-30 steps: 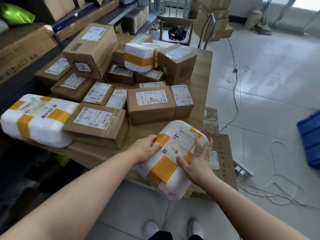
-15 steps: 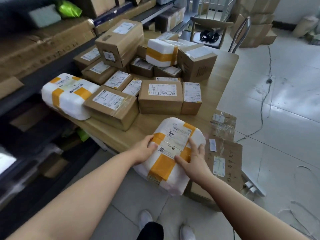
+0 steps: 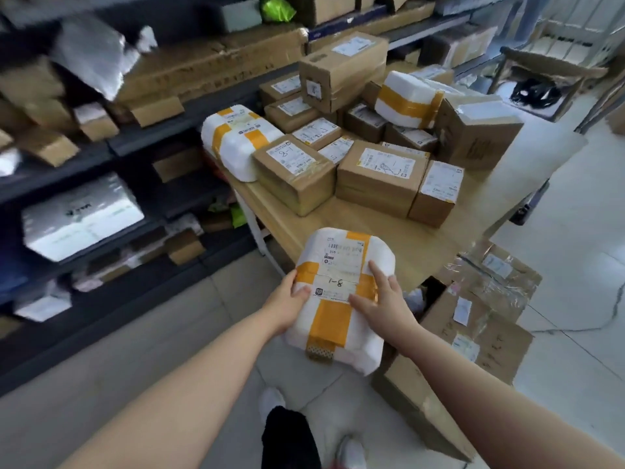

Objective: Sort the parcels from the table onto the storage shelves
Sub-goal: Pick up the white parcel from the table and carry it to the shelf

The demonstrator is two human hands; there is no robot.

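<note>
Item: white foam-wrapped parcel w/ orange tape [image 3: 338, 319], marked 1-8.
My L hand [image 3: 287, 301] gripped its left edge; R hand [image 3: 385, 308] lay flat on top, fingers straight.

Chair [image 3: 554, 67] w/ black cables [image 3: 536, 93]; cardboard box [image 3: 490, 319] on floor [image 3: 575, 265].
</note>
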